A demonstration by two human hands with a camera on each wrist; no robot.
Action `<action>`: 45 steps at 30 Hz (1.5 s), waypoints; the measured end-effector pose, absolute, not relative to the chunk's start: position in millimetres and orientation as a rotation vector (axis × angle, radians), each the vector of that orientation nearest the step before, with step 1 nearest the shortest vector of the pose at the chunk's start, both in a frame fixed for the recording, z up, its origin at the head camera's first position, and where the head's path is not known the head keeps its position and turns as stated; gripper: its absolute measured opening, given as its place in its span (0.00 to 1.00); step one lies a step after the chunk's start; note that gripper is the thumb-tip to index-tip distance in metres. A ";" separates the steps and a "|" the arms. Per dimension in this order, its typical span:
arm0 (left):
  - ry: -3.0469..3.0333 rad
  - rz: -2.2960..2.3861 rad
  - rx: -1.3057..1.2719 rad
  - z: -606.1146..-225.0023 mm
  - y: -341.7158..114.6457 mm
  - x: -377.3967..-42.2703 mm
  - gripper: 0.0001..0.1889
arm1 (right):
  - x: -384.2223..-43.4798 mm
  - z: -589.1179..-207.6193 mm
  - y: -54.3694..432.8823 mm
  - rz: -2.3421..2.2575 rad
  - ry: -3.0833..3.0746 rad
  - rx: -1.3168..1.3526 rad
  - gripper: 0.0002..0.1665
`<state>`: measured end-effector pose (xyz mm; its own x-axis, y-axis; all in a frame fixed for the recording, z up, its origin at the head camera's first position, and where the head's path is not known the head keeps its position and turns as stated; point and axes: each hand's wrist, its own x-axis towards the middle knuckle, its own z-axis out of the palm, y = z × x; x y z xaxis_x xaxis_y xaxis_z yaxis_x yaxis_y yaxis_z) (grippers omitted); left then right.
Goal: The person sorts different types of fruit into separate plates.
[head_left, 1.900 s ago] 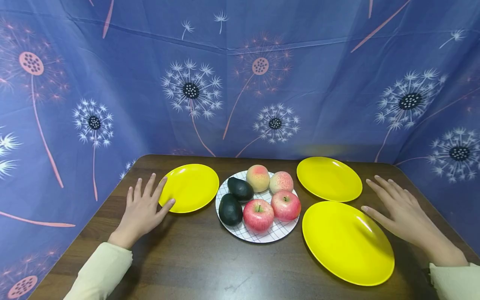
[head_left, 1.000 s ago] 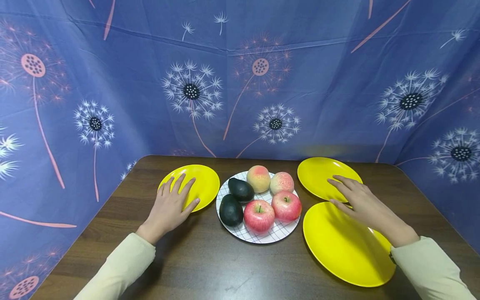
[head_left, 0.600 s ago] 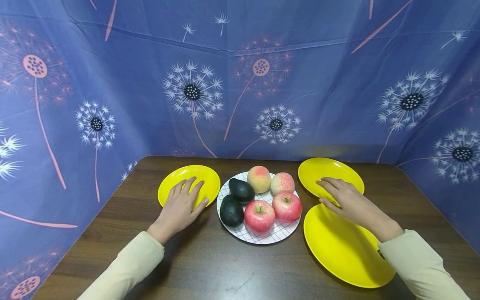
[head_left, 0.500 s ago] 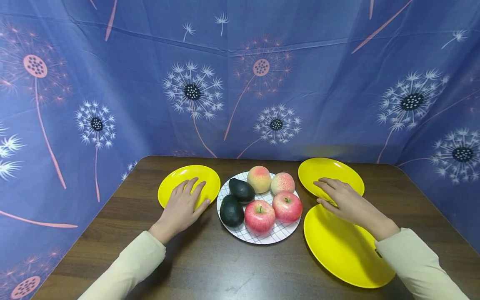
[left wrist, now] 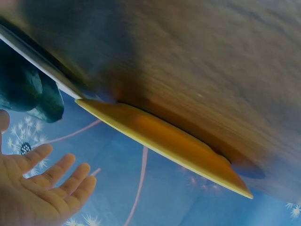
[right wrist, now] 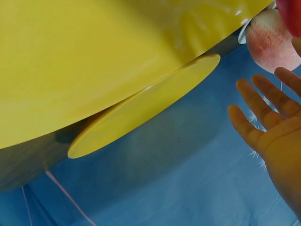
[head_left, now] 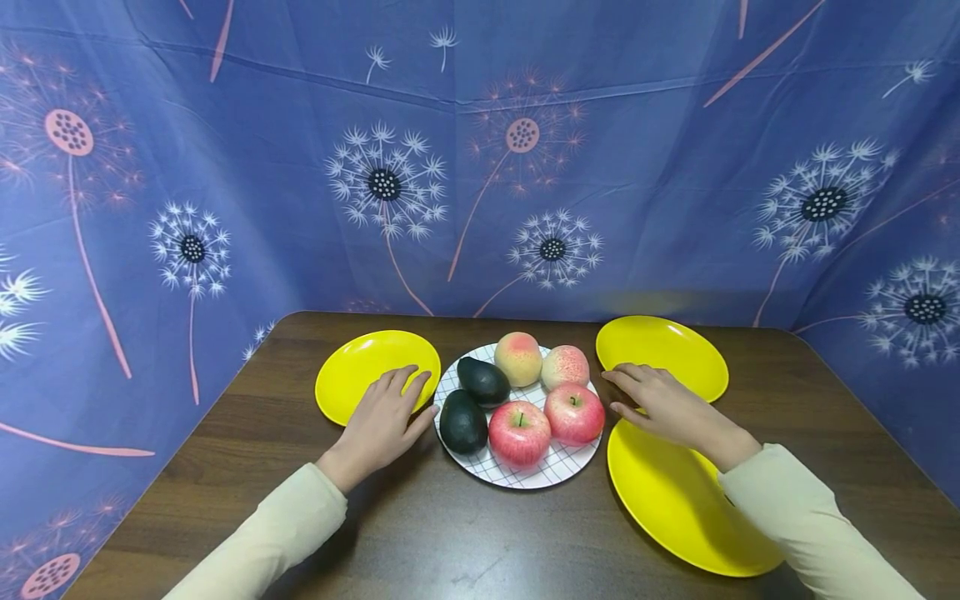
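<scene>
A round white plate with a grid pattern [head_left: 551,468] carries two dark avocados [head_left: 462,422], two peaches [head_left: 517,358] and two red apples [head_left: 519,433]. Over the near right edge of the left yellow plate [head_left: 356,371] hovers my left hand [head_left: 378,425], its thumb tip close to the fruit plate's left rim. My right hand [head_left: 675,412] hangs above the two yellow plates on the right, fingertips just right of the apples. Both palms hold nothing; the left wrist view shows the left fingers [left wrist: 61,172] spread, and in the right wrist view the right fingers [right wrist: 256,101] are extended near a peach [right wrist: 270,42].
The right side has a smaller yellow plate [head_left: 660,337] at the back and a larger one [head_left: 686,517] in front. All stand on a dark wooden table [head_left: 450,550]. A blue dandelion-print cloth [head_left: 480,167] hangs along its back and sides.
Both hands have moved inward toward the fruit plate, the left from the left plate's outer side, the right from beyond the right plates. Plates and fruit stay in place.
</scene>
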<state>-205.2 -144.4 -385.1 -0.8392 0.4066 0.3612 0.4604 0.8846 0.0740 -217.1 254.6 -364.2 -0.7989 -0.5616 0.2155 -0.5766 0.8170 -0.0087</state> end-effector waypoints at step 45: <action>-2.712 -0.209 -0.854 -392.5 -108.0 -186.3 0.33 | -233.7 -394.0 237.9 -0.005 -2.914 0.908 0.26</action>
